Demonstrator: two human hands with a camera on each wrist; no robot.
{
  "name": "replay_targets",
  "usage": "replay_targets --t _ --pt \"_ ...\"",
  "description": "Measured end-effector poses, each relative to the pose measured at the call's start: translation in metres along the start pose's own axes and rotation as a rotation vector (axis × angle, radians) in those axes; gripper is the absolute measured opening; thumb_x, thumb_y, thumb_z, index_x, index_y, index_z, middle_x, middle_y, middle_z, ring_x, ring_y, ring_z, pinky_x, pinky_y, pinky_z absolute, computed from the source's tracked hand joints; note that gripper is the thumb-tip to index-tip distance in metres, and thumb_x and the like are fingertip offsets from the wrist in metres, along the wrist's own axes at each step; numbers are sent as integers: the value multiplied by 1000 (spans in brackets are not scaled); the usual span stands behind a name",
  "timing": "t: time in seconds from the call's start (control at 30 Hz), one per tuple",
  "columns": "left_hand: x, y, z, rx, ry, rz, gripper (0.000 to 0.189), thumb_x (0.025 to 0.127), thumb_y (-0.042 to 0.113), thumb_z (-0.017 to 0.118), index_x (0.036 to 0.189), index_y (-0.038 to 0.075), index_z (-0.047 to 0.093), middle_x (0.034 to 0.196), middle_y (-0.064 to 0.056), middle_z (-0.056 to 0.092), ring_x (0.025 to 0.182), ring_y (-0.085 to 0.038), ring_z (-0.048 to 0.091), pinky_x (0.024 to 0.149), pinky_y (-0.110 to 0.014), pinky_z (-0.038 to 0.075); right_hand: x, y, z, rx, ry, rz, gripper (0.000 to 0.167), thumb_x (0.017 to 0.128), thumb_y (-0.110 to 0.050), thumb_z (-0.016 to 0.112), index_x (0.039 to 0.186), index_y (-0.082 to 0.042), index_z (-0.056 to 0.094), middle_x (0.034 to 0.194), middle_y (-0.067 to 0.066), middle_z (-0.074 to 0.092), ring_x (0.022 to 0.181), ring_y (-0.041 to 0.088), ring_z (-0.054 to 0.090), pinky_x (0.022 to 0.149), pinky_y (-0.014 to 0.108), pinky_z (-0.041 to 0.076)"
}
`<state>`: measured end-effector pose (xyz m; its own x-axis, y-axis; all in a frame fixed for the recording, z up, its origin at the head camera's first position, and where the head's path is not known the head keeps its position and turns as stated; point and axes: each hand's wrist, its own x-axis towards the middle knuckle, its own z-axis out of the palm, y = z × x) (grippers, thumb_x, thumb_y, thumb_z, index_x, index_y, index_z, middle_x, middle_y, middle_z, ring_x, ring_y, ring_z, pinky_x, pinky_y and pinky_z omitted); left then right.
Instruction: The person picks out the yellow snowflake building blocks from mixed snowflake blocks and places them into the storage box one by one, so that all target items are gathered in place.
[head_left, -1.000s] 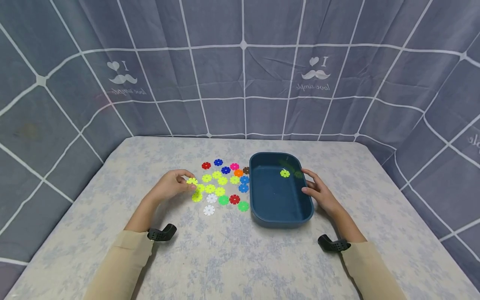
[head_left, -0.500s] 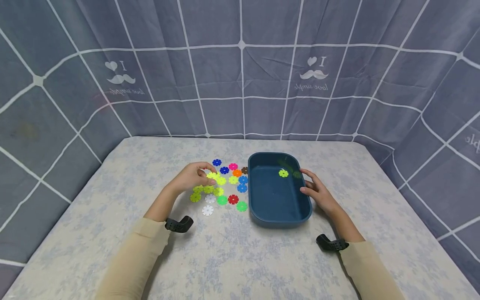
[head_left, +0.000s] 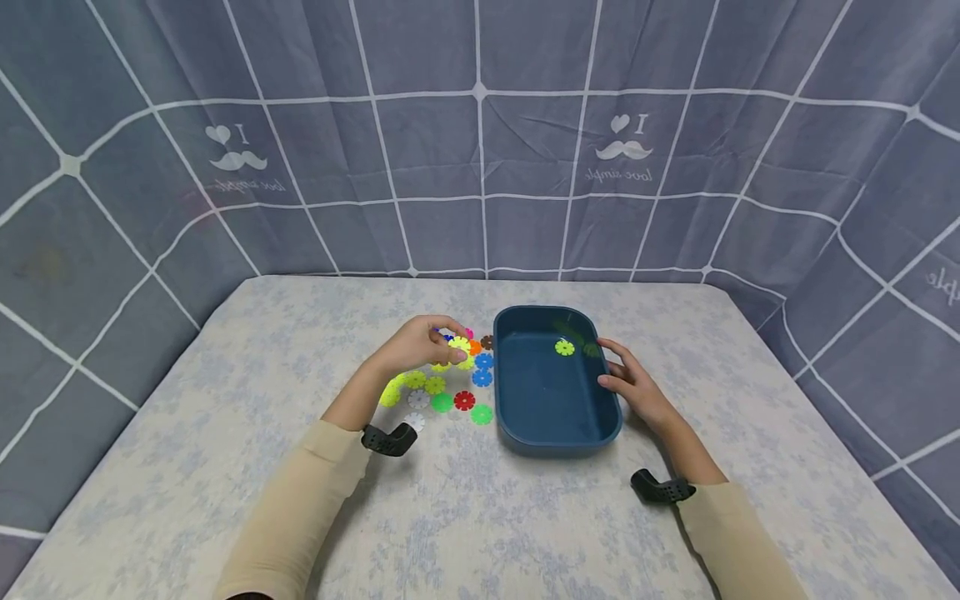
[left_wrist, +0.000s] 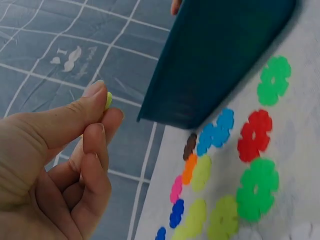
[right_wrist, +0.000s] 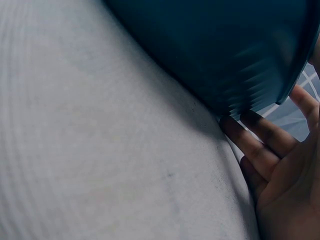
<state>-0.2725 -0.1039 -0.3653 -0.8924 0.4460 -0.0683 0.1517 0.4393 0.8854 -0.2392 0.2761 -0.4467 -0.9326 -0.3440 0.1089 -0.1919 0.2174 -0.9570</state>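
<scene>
In the head view my left hand (head_left: 416, 348) pinches a yellow snowflake disc (head_left: 459, 342) between thumb and fingers, raised over the other discs and left of the bin. Only a thin yellow edge of the disc (left_wrist: 108, 101) peeks past the thumb in the left wrist view. My right hand (head_left: 639, 390) holds the right side of a dark blue plastic bin (head_left: 561, 450), thumb and index finger at the rim. Other fingers of that hand touch the bin's outer wall (right_wrist: 215, 60) in the right wrist view. One yellow-green disc (head_left: 565, 347) lies inside the bin.
Left of the bin several notched discs lie flat, among them a red disc (head_left: 464, 401), a green disc (head_left: 482, 414), a light blue disc (head_left: 482, 378) and a white disc (head_left: 417, 400). A grey checked curtain (head_left: 420, 150) hangs behind the cloth-covered table (head_left: 480, 517).
My left hand has moved right across the discs toward the bin, carrying the yellow snowflake disc from the group's left side. My right hand and the bin have stayed in place.
</scene>
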Motion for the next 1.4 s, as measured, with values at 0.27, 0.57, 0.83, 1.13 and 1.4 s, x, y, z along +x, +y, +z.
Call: replay_targets --t 0.27,0.57,0.83,1.13,1.4 --pt "18 23 18 -25 -53 51 33 91 12 69 122 0 65 89 -16 71 96 -44 63 87 -53 49 1 1 0 -2 3 4 64 102 -13 50 156 -12 15 149 30 33 136 46 34 103 63 31" --pt "40 38 41 -15 -82 88 30 92 10 68 120 -3 66 81 -9 70 88 -39 65 81 -46 53 0 1 0 -4 5 8 65 101 -12 50 156 -11 15 148 31 34 135 47 35 103 63 31" --pt "52 43 53 -43 -104 82 29 93 8 66 120 -4 65 82 -9 70 85 -36 66 81 -46 54 0 1 0 -8 0 0 65 102 -12 49 156 -11 15 147 31 35 134 47 36 103 63 31" --pt "62 51 60 -31 -117 74 26 96 11 64 118 -1 67 81 -8 69 83 -33 66 67 -28 53 0 1 1 -6 7 3 65 101 -11 50 156 -11 15 147 31 34 134 47 36 103 63 31" --pt "71 58 69 -25 -127 96 28 97 11 62 120 -4 65 85 -12 69 91 -42 64 78 -40 54 0 1 1 5 7 2 64 101 -12 51 155 -10 16 148 31 34 135 46 34 103 63 30"
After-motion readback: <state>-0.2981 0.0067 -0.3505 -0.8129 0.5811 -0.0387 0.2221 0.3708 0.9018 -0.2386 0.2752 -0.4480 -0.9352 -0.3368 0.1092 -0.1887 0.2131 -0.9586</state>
